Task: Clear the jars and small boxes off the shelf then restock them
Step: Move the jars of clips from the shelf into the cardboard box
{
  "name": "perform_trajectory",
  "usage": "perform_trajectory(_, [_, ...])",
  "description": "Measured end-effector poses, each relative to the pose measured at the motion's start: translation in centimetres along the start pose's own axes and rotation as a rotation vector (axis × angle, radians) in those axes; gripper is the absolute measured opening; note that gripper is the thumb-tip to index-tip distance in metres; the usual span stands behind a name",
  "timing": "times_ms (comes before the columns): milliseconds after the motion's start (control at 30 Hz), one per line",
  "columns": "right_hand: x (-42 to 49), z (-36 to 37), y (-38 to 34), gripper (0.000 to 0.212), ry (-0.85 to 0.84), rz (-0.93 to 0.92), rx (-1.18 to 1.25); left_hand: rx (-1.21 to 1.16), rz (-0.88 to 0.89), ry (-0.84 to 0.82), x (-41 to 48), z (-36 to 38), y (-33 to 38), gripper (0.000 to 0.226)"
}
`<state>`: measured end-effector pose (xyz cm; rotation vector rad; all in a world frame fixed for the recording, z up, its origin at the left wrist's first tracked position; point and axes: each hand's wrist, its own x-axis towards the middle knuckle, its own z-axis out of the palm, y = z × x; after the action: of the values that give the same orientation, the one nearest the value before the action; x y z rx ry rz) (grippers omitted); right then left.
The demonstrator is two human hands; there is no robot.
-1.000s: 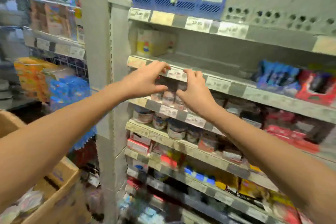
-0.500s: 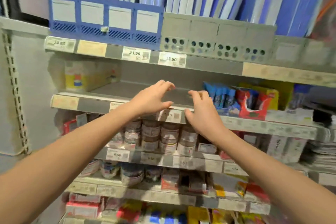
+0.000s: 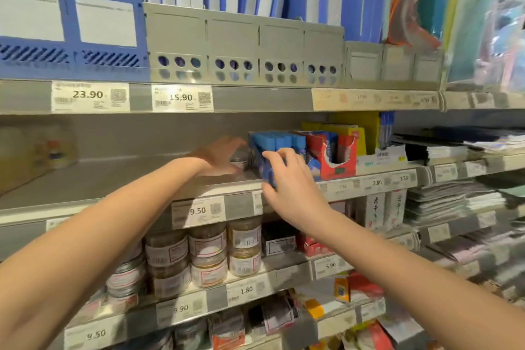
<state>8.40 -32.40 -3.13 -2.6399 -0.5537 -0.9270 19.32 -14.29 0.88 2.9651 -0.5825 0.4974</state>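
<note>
the blue box (image 3: 279,141) stands on the shelf (image 3: 113,182), its right side touching a torn red box (image 3: 338,156). the right hand (image 3: 292,182) holds its near end, fingers (image 3: 279,155) curled over the top edge and thumb low at the front corner. the left hand (image 3: 218,155) reaches in just left of the box, cupped by a small jar (image 3: 240,161); it is blurred, so i cannot tell whether it holds the jar or only touches it. the box looks like light, stiff card that may dent if squeezed, so it is best taken by both long sides. the jar is probably glass: heavier, slick and breakable, so grip round its body, not the lid.
</note>
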Motion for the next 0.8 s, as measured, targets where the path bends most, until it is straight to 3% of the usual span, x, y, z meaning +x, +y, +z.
perform_trajectory(433, [-0.2, -0.8, 2.0, 0.047, 0.000, 0.016, 0.070, -0.179, -0.004, -0.104, -0.5, 0.4, -0.3, 0.041])
perform_trajectory(567, [-0.8, -1.6, 1.2, 0.048, -0.032, -0.024, 0.110, -0.258, -0.163, -0.017, -4.0, -0.5, -0.2, 0.079])
perform_trajectory(633, [-1.3, -1.8, 0.3, 0.049, -0.048, -0.057, 0.154, -0.259, -0.197, 0.118, -6.9, -1.6, 0.9, 0.060])
perform_trajectory(700, [-1.8, -1.8, -1.0, 0.050, -0.062, -0.105, 0.193, -0.235, -0.118, 0.265, -10.0, -3.1, 2.3, 0.052])
perform_trajectory(800, [-2.9, -1.7, -3.5, 0.051, -0.085, -0.194, 0.259, -0.210, -0.073, 0.324, -15.6, -4.9, 3.6, 0.044])
